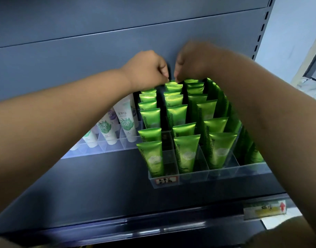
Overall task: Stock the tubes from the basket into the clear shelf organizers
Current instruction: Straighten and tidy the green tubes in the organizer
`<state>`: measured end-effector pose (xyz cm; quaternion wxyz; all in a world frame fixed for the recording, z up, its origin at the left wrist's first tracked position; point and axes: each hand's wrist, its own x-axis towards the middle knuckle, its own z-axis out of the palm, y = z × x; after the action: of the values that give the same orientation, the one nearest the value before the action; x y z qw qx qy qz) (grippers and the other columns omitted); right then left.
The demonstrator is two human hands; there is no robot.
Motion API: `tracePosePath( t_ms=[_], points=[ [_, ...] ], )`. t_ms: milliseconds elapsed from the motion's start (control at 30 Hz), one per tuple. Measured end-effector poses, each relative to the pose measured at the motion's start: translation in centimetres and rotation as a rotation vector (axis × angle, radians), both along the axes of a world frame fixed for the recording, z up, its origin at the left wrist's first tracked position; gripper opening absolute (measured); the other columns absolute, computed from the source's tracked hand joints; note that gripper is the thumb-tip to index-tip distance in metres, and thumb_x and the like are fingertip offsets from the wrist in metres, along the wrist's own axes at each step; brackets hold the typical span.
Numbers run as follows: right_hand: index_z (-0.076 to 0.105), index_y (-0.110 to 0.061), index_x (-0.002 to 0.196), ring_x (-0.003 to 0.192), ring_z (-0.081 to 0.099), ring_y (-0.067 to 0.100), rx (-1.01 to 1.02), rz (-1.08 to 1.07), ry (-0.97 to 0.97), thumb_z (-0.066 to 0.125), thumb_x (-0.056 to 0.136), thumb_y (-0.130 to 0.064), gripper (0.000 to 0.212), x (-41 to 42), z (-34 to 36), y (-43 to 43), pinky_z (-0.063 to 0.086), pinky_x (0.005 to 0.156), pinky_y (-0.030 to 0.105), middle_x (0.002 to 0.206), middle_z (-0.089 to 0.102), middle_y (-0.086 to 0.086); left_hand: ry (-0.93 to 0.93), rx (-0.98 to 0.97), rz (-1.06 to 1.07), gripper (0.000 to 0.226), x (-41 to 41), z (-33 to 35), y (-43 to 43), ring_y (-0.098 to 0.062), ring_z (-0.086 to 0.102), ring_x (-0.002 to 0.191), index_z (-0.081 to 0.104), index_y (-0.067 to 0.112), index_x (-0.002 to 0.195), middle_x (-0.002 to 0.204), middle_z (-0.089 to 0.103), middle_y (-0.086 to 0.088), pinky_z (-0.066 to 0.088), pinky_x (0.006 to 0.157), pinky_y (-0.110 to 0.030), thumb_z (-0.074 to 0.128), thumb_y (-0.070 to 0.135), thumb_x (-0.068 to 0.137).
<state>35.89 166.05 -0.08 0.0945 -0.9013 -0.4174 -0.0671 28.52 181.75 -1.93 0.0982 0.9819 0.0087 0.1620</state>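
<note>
Left hand (pixel 146 68), right hand (pixel 194 63): fingers curled, tips pinching the flat crimped top of the rearmost tube (pixel 171 83), second lane from the left.
Green tubes (pixel 186 154): glossy metallic, tapered, crimped end up. They stand in four lanes, six in the leftmost. The rightmost is partly hidden by the forearm.
Clear organizer (pixel 223 173): rigid transparent plastic, divided, one handwritten label (pixel 165 180).
Second clear organizer (pixel 110 149), to the left: white tubes (pixel 127 120), at least four.
Both stand on the dark matte shelf (pixel 92 185).
</note>
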Motion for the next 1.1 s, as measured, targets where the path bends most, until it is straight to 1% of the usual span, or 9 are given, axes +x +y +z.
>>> tracePosePath(
  t_ms=[100,167,233,400,533,733,833,933,1100],
  points=[
    [0.079,-0.02,0.103,0.089,0.064,0.023,-0.064,-0.007,0.0,0.079,0.084,-0.026,0.02,0.4,-0.4,0.5,0.043,0.076,0.027,0.094,0.071,0.005,0.028,0.021,0.003,0.013,0.6,-0.6,-0.6,-0.018,0.069,0.087,0.08,0.018,0.093,0.088,0.075,0.003,0.051,0.08,-0.027,0.071,0.018,0.085],
    [0.079,-0.02,0.101,0.094,0.067,0.026,-0.083,-0.01,-0.011,0.08,0.081,-0.027,0.021,0.7,-0.7,0.8,0.047,0.08,0.028,0.098,0.074,0.007,0.048,0.042,0.004,0.012,0.9,-0.9,-1.0,-0.018,0.07,0.088,0.08,0.018,0.093,0.089,0.077,0.003,0.054,0.083,-0.03,0.072,0.018,0.083],
    [0.079,-0.017,0.101,0.095,0.067,0.029,-0.107,-0.012,-0.026,0.082,0.08,-0.028,0.023,1.0,-1.0,0.9,0.048,0.081,0.031,0.098,0.074,0.01,0.069,0.062,0.014,0.011,1.2,-1.1,-1.0,-0.019,0.07,0.09,0.079,0.018,0.093,0.092,0.077,0.001,0.055,0.085,-0.034,0.074,0.018,0.083],
    [0.078,-0.011,0.103,0.097,0.067,0.034,-0.131,-0.013,-0.095,0.081,0.082,-0.028,0.027,1.5,-1.5,0.8,0.05,0.082,0.035,0.103,0.072,0.014,0.102,0.116,0.029,0.003,1.5,-1.0,-1.1,-0.022,0.068,0.09,0.076,0.019,0.087,0.092,0.075,-0.003,0.05,0.079,-0.029,0.073,0.019,0.086],
    [0.076,-0.009,0.108,0.103,0.066,0.034,-0.119,0.025,-0.104,0.078,0.085,-0.027,0.029,1.2,-1.7,0.9,0.049,0.084,0.034,0.109,0.071,0.018,0.149,0.158,0.044,0.01,1.4,-0.6,-1.2,-0.028,0.067,0.092,0.069,0.026,0.079,0.094,0.074,-0.006,0.055,0.084,-0.035,0.071,0.019,0.086],
    [0.077,-0.009,0.105,0.103,0.066,0.033,-0.088,0.023,-0.033,0.078,0.086,-0.026,0.026,1.3,-1.8,0.9,0.05,0.089,0.035,0.107,0.073,0.015,0.192,0.089,0.071,0.008,1.2,-0.6,-1.0,-0.027,0.066,0.096,0.075,0.017,0.094,0.099,0.073,-0.008,0.051,0.083,-0.03,0.069,0.02,0.09],
    [0.078,-0.013,0.105,0.103,0.066,0.032,-0.062,0.017,-0.05,0.075,0.087,-0.026,0.023,1.3,-1.8,0.9,0.05,0.089,0.035,0.106,0.073,0.014,0.167,0.065,0.079,0.008,1.1,-0.6,-0.9,-0.024,0.066,0.094,0.073,0.02,0.09,0.096,0.073,-0.004,0.049,0.082,-0.029,0.067,0.025,0.09],
    [0.078,-0.013,0.102,0.104,0.065,0.034,-0.049,0.007,-0.108,0.068,0.089,-0.023,0.019,1.5,-2.0,1.1,0.053,0.09,0.037,0.105,0.072,0.015,0.058,0.078,0.086,0.012,1.1,-0.3,-0.6,-0.024,0.067,0.093,0.074,0.018,0.092,0.094,0.074,-0.003,0.05,0.082,-0.029,0.064,0.023,0.09],
    [0.078,-0.016,0.103,0.106,0.065,0.033,-0.047,0.009,-0.1,0.067,0.087,-0.015,0.019,1.6,-2.1,1.0,0.053,0.093,0.038,0.108,0.072,0.011,0.018,0.264,0.083,0.018,1.3,-0.3,-0.3,-0.035,0.065,0.099,0.075,0.025,0.093,0.096,0.074,-0.004,0.055,0.084,-0.044,0.059,0.021,0.085]
  ],
)
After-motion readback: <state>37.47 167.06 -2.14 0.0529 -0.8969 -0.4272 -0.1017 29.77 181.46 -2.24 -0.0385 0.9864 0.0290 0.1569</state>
